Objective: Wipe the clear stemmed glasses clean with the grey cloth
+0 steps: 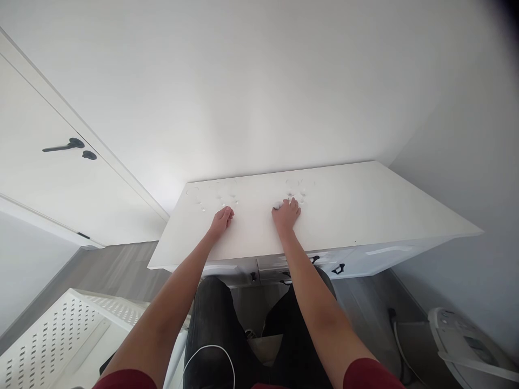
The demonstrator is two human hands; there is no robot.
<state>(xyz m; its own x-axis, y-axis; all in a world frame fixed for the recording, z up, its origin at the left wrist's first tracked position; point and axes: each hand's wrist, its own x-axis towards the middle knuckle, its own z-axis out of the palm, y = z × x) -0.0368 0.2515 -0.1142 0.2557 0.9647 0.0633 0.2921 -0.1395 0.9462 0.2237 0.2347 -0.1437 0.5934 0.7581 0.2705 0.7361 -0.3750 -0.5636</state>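
Note:
My left hand (223,220) rests on the white cabinet top (340,210) with its fingers curled in; nothing shows between them. Further right, my right hand (287,214) is closed round a small whitish round thing (278,205), partly hidden by the fingers. Several clear, glass-like pieces stand along the back of the top. One clear group (201,205) is to the left of my left hand, and a clear piece (234,200) lies just beyond it. Another clear piece (303,195) is just past my right fingers. Their exact kind is too faint to tell.
A white wall rises behind the cabinet. At the left is a white door with a black handle (65,146). Dark pulls (338,268) mark the cabinet front. A perforated white chair (60,335) stands lower left, and a grey-and-white appliance (466,346) lower right. A white cable (219,347) crosses my leg.

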